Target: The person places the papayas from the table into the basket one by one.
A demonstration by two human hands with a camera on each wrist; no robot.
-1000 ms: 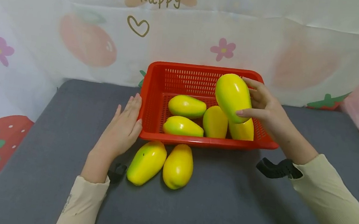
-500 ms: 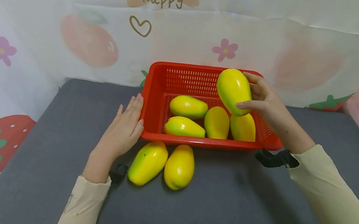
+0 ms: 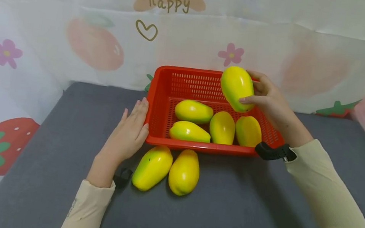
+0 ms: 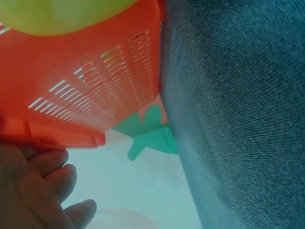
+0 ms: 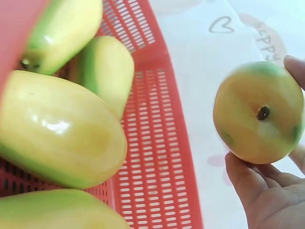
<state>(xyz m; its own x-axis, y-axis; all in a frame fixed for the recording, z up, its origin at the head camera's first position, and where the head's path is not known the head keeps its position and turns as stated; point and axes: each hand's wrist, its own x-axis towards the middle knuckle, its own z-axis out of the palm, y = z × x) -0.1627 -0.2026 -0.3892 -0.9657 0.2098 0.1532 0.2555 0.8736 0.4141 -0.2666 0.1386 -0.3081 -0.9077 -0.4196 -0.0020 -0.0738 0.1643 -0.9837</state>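
My right hand (image 3: 269, 100) grips a yellow-green papaya (image 3: 237, 88) between thumb and fingers, holding it above the back right part of the red plastic basket (image 3: 199, 146). In the right wrist view, the held papaya (image 5: 257, 112) shows its end with a dark stem spot. Flat against the basket's left side lies my left hand (image 3: 128, 132), fingers straight. Inside the basket are several papayas, two lying sideways at left, including a rear papaya (image 3: 194, 111), and two more upright to their right, including the rightmost papaya (image 3: 248, 131).
Two papayas lie on the grey cloth in front of the basket, a left one (image 3: 152, 168) and a right one (image 3: 184, 173). Behind the basket hangs a white printed cloth (image 3: 184, 45). The grey table cover (image 3: 225, 212) extends all around.
My right hand has lifted the papaya slightly up and back, uncovering more of the rightmost papaya in the basket. The left hand stays against the basket. The head view has shifted a little.
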